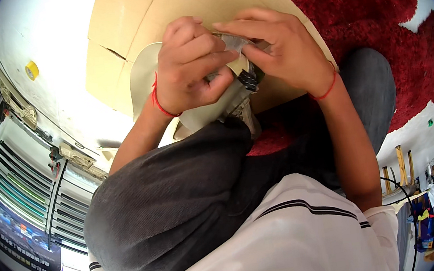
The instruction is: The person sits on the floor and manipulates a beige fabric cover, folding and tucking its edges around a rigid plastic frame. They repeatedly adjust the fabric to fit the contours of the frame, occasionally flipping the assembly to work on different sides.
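Observation:
My left hand (189, 65) is closed, its fingers curled and the thumb drawn in beside a piece of clear plastic film (234, 44). Across from it, my right hand (285, 51) has its fingers stretched toward the left and its thumb bent against the film; the exact grip is partly hidden. Under the film sits a small cream-and-dark part with a shiny black piece (248, 79) at its lower end. A smooth grey-beige curved panel (145, 71) lies behind and below my left hand. What the left fingertips pinch is mostly covered.
Flat cardboard (126, 14) lies under the work, with dark red carpet (363, 4) to the right. A yellow tape roll (32, 70) lies on the white floor at far left. My bent knee (159, 196) rises close below the hands. Wooden-handled tools (402, 164) stand at right.

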The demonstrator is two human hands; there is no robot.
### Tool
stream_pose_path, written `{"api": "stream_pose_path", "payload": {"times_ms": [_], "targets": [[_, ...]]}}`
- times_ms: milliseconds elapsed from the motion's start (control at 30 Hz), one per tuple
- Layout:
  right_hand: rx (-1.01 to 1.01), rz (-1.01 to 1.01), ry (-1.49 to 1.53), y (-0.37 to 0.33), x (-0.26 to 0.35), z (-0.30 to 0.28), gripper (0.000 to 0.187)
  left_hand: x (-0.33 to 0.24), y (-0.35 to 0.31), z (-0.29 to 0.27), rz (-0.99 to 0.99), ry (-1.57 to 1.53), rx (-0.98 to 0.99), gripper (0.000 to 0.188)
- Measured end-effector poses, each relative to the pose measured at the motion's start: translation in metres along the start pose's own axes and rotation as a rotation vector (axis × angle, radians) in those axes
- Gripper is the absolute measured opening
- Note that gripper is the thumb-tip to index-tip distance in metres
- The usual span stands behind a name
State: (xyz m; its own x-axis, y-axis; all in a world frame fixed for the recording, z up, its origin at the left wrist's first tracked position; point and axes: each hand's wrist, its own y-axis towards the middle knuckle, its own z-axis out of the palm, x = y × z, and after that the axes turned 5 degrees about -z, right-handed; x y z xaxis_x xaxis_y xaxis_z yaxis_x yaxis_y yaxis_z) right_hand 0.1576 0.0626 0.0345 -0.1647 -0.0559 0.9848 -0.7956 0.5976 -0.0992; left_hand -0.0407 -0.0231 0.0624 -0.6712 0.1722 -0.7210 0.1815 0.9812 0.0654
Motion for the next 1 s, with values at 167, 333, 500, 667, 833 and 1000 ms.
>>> {"api": "stream_pose_path", "payload": {"times_ms": [167,333,500,667,833,1000], "targets": [[0.123,-0.202,-0.107,0.02,-0.025,-0.003,0.017,-0.002,-0.003,0.002,0.014,0.002,-0.037,0.031],[-0.253,0.243,0.493,0.05,-0.04,-0.021,0.015,-0.002,-0.008,0.005,0.031,-0.071,-0.009,0.026],[-0.532,0.394,0.537,0.063,-0.034,-0.081,0.017,-0.002,-0.01,0.006,0.04,-0.054,-0.018,0.025],[-0.251,0.606,0.177,0.024,-0.005,-0.077,0.02,0.004,-0.012,0.011,0.044,-0.115,-0.007,0.024],[-0.061,0.529,-0.065,-0.004,-0.014,-0.063,0.015,0.002,-0.013,0.009,-0.021,-0.084,-0.013,0.022],[0.125,-0.113,-0.117,-0.001,-0.011,-0.037,0.03,0.0,-0.017,0.01,-0.019,-0.075,-0.026,0.026]]}}
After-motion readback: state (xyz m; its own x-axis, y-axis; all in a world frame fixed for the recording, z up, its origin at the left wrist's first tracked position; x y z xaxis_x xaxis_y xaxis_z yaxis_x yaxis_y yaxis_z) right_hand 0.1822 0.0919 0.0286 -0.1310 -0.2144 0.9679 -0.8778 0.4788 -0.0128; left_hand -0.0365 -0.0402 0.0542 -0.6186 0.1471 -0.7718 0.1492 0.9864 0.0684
